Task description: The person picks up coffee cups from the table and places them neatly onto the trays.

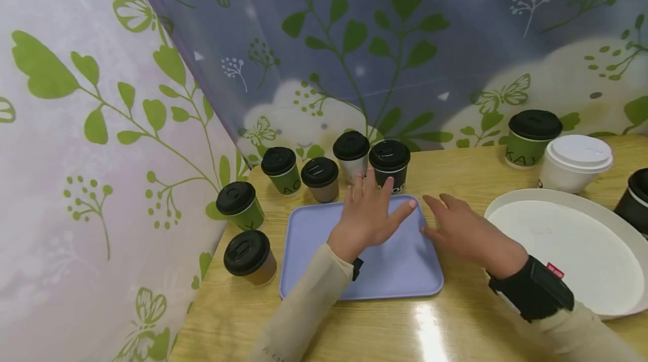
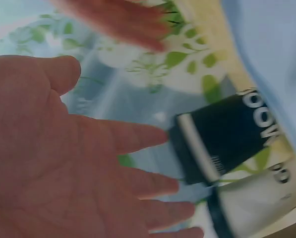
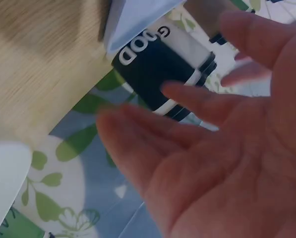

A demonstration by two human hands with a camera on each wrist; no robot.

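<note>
My left hand (image 1: 365,217) is over a lavender tray (image 1: 314,249), fingers spread and holding nothing. Beyond its fingertips stands a black paper cup (image 1: 392,173) with a black lid. Beside that is a white cup (image 1: 349,168), partly hidden by the fingers. Near the tray's right rim is my right hand (image 1: 468,232), its fingers extended toward the tray and nothing in its grasp. In the left wrist view the black cup (image 2: 227,136) shows past the fingers, apparently apart from them. The right wrist view shows the same black cup (image 3: 152,74) behind the fingers.
Black-lidded green and brown cups, such as a green cup (image 1: 283,179) and a brown cup (image 1: 260,272), stand left of and behind the tray. At right lies a round white tray (image 1: 562,261), with a white cup (image 1: 567,173), green cup (image 1: 523,151) and black cup (image 1: 635,204) around it.
</note>
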